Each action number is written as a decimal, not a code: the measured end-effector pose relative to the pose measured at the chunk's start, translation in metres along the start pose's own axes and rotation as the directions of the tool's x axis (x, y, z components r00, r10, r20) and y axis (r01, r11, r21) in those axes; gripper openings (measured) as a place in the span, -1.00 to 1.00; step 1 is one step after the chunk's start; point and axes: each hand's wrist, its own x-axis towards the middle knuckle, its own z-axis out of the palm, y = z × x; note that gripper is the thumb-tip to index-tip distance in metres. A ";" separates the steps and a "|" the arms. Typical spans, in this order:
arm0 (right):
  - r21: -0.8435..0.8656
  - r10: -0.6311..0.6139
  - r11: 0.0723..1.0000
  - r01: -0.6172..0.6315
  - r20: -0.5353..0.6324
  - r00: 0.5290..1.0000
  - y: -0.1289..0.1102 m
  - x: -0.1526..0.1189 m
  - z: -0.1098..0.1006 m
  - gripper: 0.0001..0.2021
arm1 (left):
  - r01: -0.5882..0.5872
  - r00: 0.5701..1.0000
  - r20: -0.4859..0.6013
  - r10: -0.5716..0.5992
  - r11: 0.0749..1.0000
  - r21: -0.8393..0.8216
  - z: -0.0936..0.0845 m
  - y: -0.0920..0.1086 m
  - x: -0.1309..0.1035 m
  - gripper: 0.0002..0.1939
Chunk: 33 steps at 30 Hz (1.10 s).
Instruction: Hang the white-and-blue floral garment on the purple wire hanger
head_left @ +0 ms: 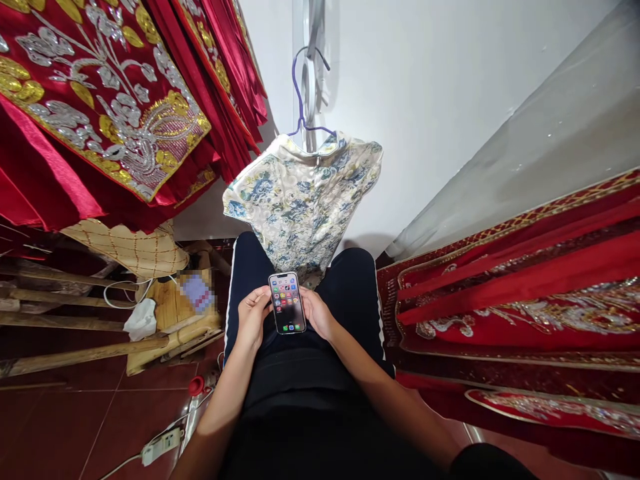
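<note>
A smartphone (287,307) with a lit screen of app icons is held upright over my lap. My left hand (254,313) grips its left edge, thumb along the side. On the opposite edge, my right hand (316,313) closes round the phone, its fingers partly hidden behind it. Just beyond my knees hangs a short-sleeved floral dress (305,193), white with blue and yellow, on a purple hanger (301,100). The lower part of the dress drops between my legs and is partly hidden.
Red embroidered garments (115,100) hang at upper left, and more red beaded garments (525,307) are on the right. A wooden stool (165,307) with a crumpled white tissue (141,320) stands at left. A power strip (163,445) with a cable lies on the tiled floor (100,413).
</note>
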 end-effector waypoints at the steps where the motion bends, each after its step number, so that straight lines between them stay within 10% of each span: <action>1: -0.004 -0.007 1.000 0.007 0.000 1.000 0.000 0.000 -0.001 -0.64 | -0.010 1.000 0.009 0.010 1.000 0.004 0.001 -0.001 0.000 -0.67; 18: 0.093 -0.005 0.996 -0.009 0.142 0.990 -0.004 -0.005 -0.006 -0.68 | -0.398 0.899 0.364 0.242 0.797 0.454 0.008 -0.025 -0.002 -0.06; 25: -0.058 -0.007 0.998 0.019 0.203 0.979 -0.003 -0.007 0.008 -0.61 | -0.424 0.902 0.331 0.277 0.712 0.559 0.002 -0.019 -0.010 0.02; 29: -0.165 0.020 0.986 0.022 0.247 0.969 -0.007 -0.005 0.009 -0.46 | -0.387 0.892 0.089 0.443 0.650 0.654 -0.039 -0.005 0.019 -0.08; 33: -0.183 0.011 0.983 0.025 0.192 0.981 -0.011 -0.003 -0.006 -0.42 | -0.147 0.789 -0.320 0.524 0.668 0.730 -0.128 0.033 0.070 -0.20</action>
